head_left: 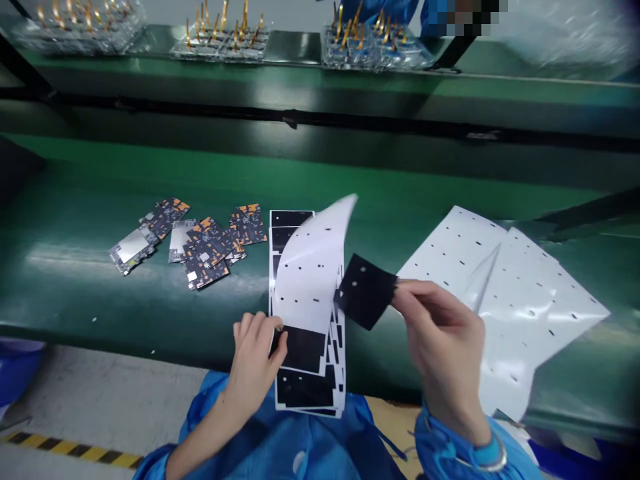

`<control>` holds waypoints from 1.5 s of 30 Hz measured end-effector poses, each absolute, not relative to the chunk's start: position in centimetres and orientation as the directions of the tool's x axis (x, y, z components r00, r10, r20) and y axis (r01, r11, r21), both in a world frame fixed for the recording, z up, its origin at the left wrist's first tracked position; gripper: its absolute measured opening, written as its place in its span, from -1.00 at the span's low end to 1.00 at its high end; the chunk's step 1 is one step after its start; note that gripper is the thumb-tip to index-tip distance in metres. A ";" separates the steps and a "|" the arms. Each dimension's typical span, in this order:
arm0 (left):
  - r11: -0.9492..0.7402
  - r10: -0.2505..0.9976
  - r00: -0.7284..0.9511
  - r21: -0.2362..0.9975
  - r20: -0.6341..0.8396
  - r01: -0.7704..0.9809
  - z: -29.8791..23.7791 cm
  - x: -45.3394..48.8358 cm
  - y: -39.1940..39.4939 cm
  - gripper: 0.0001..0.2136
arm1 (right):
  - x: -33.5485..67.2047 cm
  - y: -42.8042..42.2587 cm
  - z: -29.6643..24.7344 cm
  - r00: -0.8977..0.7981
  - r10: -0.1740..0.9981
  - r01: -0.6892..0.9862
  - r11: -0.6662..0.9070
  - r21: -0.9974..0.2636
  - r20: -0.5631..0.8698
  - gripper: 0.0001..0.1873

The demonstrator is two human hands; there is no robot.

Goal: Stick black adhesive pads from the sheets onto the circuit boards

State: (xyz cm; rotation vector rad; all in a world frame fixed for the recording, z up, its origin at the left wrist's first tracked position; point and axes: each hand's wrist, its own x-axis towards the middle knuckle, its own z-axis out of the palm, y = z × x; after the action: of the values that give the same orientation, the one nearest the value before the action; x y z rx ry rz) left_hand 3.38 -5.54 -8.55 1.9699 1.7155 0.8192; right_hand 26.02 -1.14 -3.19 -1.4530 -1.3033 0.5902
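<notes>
My right hand [443, 330] pinches a square black sticker [367, 290] by its right corner, holding it in the air. Small holes show near the sticker's left side. With thumb and fingers my left hand [260, 343] grips the left edge of a sticker sheet [300, 350]. That sheet lies on a stack of similar sheets [305, 390] at the table's front edge. Its white upper part [315, 260], dotted with small cut-outs, curls up off the stack. Black rectangles show on the sheets below.
Several circuit boards [207, 247] lie in a loose group on the green table [75, 293] at left. Crumpled white sheets with small holes [520, 300] spread at right. A raised shelf behind carries clear trays [225, 43] with upright orange strips.
</notes>
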 end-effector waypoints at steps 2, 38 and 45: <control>-0.194 0.972 0.098 0.488 0.216 0.851 -8.4 3.7 -5.4 -0.89 | 25.2 -1.9 -3.5 0.268 0.915 0.363 0.194 -0.911 0.302 -0.90; 0.196 0.906 -0.254 0.197 0.340 0.961 -7.3 -4.4 4.5 -0.39 | 27.3 -0.5 -3.6 -0.199 0.703 0.704 0.587 -0.400 0.683 -0.70; 0.123 0.916 -0.223 0.296 0.334 0.947 -7.3 -5.9 4.6 -0.44 | 27.7 -1.3 -3.7 -0.038 0.798 0.554 0.518 -0.652 0.601 -0.69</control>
State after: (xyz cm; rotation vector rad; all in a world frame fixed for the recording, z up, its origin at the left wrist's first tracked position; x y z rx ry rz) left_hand -5.93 4.63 -7.31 1.9989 2.4052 0.7278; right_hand 27.68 -1.26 -3.70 -1.1486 -1.7144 0.2921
